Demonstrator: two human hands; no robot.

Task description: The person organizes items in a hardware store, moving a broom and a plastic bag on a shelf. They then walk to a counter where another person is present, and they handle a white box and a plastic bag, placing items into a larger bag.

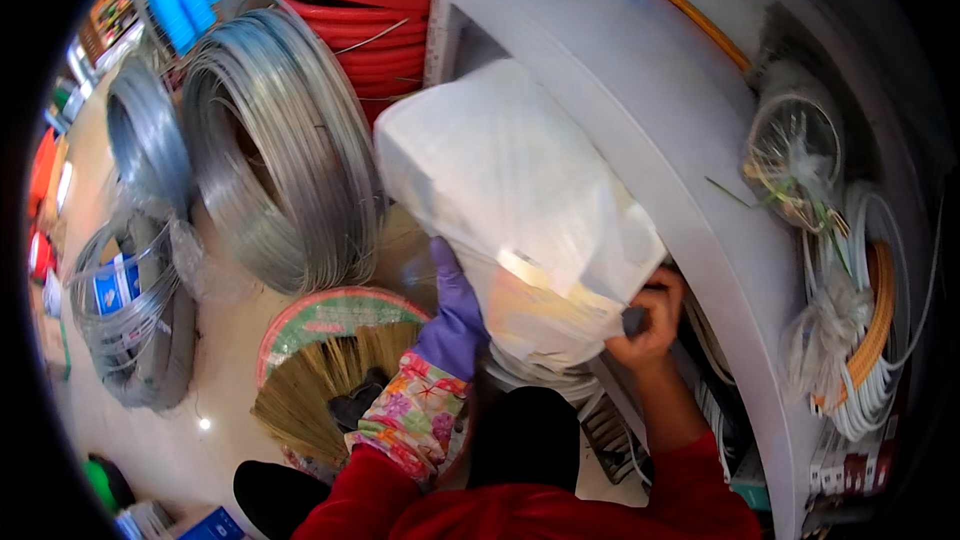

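A large white bundle in plastic wrapping (495, 157) lies tilted in front of me, partly under the edge of a grey shelf (645, 82). Its near end shows yellowish contents through the film. My left hand (456, 322), in a purple rubber glove with a flowered cuff, grips the bundle's left side; the thumb shows and the other fingers are hidden beneath. My right hand (651, 315) is bare and pinches the wrapping at the near right corner. Under the bundle's near end are white coiled loops (551, 381).
Left stand big coils of metal wire (300, 135) and a smaller wire coil (150, 139). A straw broom (322, 382) lies across a round green-and-red item (337, 315). Red coiled hose (367, 37) stands behind. The shelf top holds coiled white cord (862, 397) and a clear plastic roll (795, 142).
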